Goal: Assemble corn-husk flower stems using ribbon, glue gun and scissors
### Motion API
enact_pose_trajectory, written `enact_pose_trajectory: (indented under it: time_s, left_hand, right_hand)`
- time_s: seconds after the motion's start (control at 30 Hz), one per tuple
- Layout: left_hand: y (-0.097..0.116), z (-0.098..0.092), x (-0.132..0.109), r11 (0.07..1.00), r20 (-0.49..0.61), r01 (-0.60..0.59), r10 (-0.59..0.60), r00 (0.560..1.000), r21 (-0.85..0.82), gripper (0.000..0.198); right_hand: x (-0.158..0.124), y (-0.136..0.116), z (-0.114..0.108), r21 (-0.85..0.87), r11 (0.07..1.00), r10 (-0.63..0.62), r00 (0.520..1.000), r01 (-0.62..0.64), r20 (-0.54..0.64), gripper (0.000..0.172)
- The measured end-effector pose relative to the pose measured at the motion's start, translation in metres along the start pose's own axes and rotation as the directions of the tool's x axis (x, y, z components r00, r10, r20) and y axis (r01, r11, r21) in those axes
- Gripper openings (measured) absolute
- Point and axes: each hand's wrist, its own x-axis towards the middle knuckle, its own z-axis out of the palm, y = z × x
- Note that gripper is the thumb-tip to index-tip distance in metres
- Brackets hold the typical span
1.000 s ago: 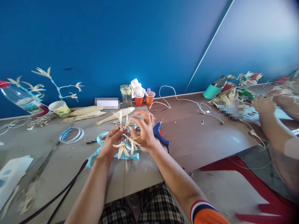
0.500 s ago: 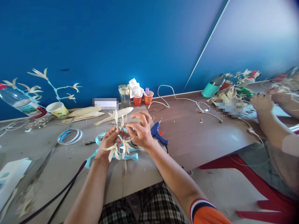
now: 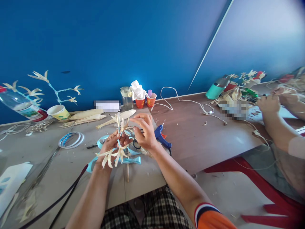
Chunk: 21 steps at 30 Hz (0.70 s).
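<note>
My left hand [image 3: 111,141] pinches the blue-wrapped stem of an artificial flower spray [image 3: 119,152], made of cream husk-like petals. Some blossoms point up above the fingers, and others hang below over the wrist. Just right of the upper blossoms is my right hand [image 3: 145,131], its fingers apart and curved, holding nothing that I can see. Light blue ribbon [image 3: 133,160] lies in loops on the table under and around the hands. A blue glue gun [image 3: 162,136] rests right of my right hand.
A roll of blue-and-white tape [image 3: 71,140] lies left. Along the wall stand a yellow cup [image 3: 58,112] with a flower spray, a tilted bottle [image 3: 28,106], a glass jar [image 3: 127,98] and red paper cups [image 3: 151,101]. A white cable [image 3: 188,101] runs right, toward a co-worker's hands [image 3: 270,103].
The flower spray has turned in my left hand, its lower blossoms swinging left. My right hand has opened a little and its fingers have drawn apart from the upper blossoms.
</note>
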Motion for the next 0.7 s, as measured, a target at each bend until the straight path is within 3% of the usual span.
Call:
enact_pose_trajectory:
  time_s: [0.17, 0.33, 0.5, 0.6, 0.7]
  left_hand:
    - [-0.002, -0.001, -0.002, 1.0, -0.035, -0.005, 0.005, 0.999, -0.004, 0.009]
    - [0.001, 0.003, -0.001, 0.995, -0.006, -0.052, 0.051, 0.999, -0.09, 0.01]
    - [-0.002, 0.0, 0.004, 0.982, 0.044, -0.115, 0.123, 0.991, -0.15, 0.011]
    - [-0.003, -0.004, 0.003, 0.98, 0.066, -0.098, 0.111, 0.992, -0.172, 0.01]
    - [-0.003, -0.007, 0.001, 0.989, 0.128, -0.016, 0.035, 0.991, -0.147, 0.011]
  right_hand:
    - [-0.003, -0.002, 0.009, -0.005, 0.999, -0.042, 0.999, 0.042, 0.021, 0.01]
    - [-0.007, -0.004, 0.014, -0.068, 0.995, -0.071, 0.995, 0.076, 0.071, 0.011]
    - [-0.007, -0.005, 0.01, -0.008, 0.989, -0.144, 0.988, 0.145, 0.063, 0.012]
    - [-0.004, -0.003, 0.005, 0.15, 0.985, -0.088, 0.995, 0.08, 0.042, 0.016]
    - [-0.001, 0.001, 0.003, 0.24, 0.97, 0.034, 0.999, -0.037, 0.019, 0.034]
